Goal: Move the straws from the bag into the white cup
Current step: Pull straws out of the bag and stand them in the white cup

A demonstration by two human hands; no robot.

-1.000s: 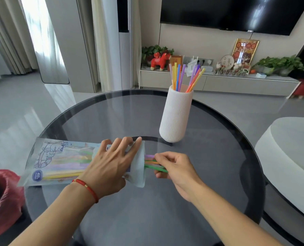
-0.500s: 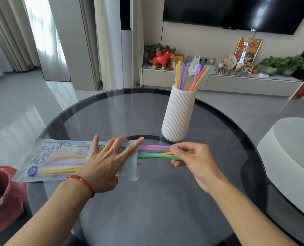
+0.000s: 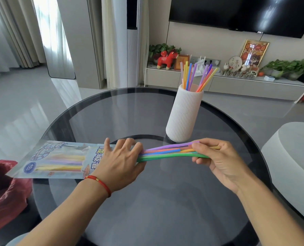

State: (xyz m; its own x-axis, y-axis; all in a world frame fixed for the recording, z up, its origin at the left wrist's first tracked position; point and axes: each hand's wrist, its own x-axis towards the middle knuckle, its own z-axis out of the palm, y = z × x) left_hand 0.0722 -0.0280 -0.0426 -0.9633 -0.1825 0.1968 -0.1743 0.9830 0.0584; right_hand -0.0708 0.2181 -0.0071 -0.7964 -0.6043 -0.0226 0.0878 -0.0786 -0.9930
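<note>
A clear printed straw bag [image 3: 59, 158] lies flat on the left of the round glass table [image 3: 122, 110], with several coloured straws still inside. My left hand [image 3: 119, 162] presses flat on the bag's open right end. My right hand [image 3: 217, 157] pinches a bundle of several coloured straws [image 3: 167, 151], purple, orange, blue and green, drawn partway out of the bag and stretched between the two hands. The tall ribbed white cup [image 3: 185, 112] stands upright just behind the bundle, holding several straws [image 3: 195, 75].
A red bag [image 3: 4, 190] sits off the table's left edge. A pale rounded seat [image 3: 293, 153] is close on the right. A low cabinet [image 3: 236, 86] with plants and ornaments runs along the far wall under a television.
My right hand has pulled the straw bundle further right out of the bag, from a short stub to a long stretch. My left hand has stayed pressing on the bag.
</note>
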